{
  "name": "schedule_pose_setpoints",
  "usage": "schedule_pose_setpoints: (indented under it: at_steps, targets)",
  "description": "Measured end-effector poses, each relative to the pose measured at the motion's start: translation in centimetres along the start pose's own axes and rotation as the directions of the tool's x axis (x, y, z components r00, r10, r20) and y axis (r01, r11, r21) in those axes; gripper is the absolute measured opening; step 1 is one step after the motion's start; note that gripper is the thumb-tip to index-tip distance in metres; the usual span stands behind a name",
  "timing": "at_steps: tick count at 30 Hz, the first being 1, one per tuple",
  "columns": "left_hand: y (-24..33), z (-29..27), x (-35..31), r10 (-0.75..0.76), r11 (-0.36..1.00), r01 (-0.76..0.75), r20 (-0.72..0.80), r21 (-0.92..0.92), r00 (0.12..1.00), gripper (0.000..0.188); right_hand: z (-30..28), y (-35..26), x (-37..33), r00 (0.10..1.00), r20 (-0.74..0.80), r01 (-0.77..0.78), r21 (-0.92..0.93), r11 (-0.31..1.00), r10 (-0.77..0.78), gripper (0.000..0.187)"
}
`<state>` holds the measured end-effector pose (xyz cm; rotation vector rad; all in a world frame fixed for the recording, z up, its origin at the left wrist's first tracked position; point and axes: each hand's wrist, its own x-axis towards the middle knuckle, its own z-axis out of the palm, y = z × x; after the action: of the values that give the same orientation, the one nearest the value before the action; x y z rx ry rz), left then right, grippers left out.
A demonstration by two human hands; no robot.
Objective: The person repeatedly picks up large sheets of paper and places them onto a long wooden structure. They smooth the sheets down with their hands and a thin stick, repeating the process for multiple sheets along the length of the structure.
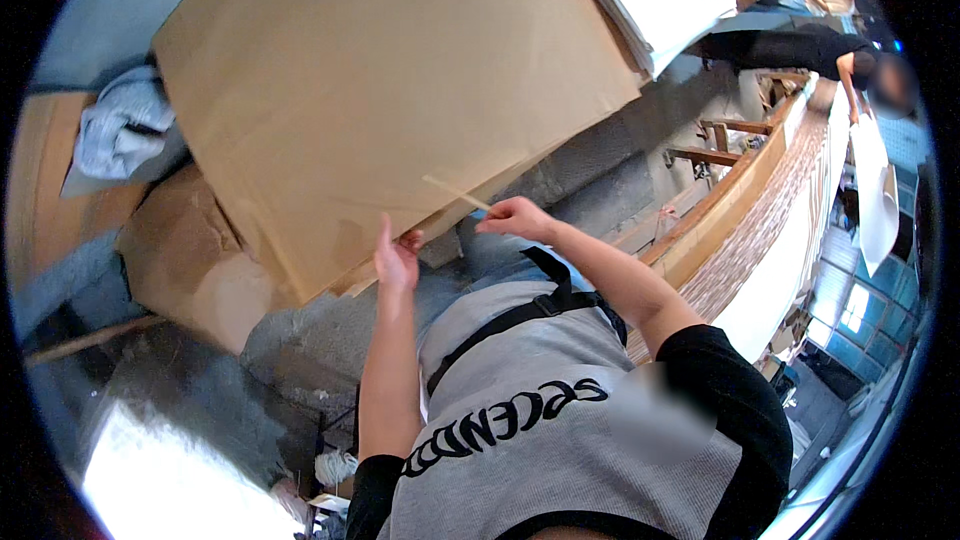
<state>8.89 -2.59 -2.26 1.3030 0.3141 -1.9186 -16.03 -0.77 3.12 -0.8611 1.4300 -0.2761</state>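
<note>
My right hand [516, 218] is closed in a pinch around one end of a thin pale stick [456, 193]. The stick's other end points up and left, over a large brown paper sheet [390, 70]. Close to the sheet's near edge, my left hand [398, 258] is raised with its fingers apart and nothing seen in it. Whether it touches the sheet I cannot tell. More layers show under the sheet's near edge.
A crumpled grey cloth [125, 125] lies at the left, near a brown paper-wrapped bundle [185, 250]. Along the right runs a long wooden bench [745, 190] bearing layered sheets. Another person [790, 48] bends over its far end, by a white sheet [873, 195].
</note>
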Motion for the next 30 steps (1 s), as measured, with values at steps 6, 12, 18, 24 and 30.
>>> schedule_pose_setpoints:
  at_steps: [6,12,18,24,30]
  targets:
    - [-1.1,3.3,0.3,0.223,0.972,-0.192,-0.279,0.136,0.934,0.034,-5.5,1.9,0.7,0.982,-0.110,-0.097,0.390,0.916,0.151,0.034]
    - [-3.2,0.2,-2.0,0.211,0.963,-0.178,-0.154,0.200,0.965,0.034,-11.3,5.4,1.0,0.939,-0.211,-0.034,0.729,0.683,0.271,0.036]
    - [-3.8,0.2,-2.4,0.185,0.972,-0.153,-0.176,0.179,0.967,0.032,-12.4,5.4,0.2,0.941,-0.233,-0.009,0.707,0.707,0.246,0.030]
    - [-4.5,-3.5,0.2,0.105,0.983,-0.082,-0.138,0.164,0.985,0.034,-12.5,7.3,1.0,0.912,-0.347,0.024,0.575,0.818,0.217,0.028]
    - [-5.7,0.3,-2.3,0.239,0.939,-0.165,-0.228,0.301,0.944,0.033,-16.1,7.7,-2.0,0.882,-0.398,0.043,0.601,0.798,0.252,0.023]
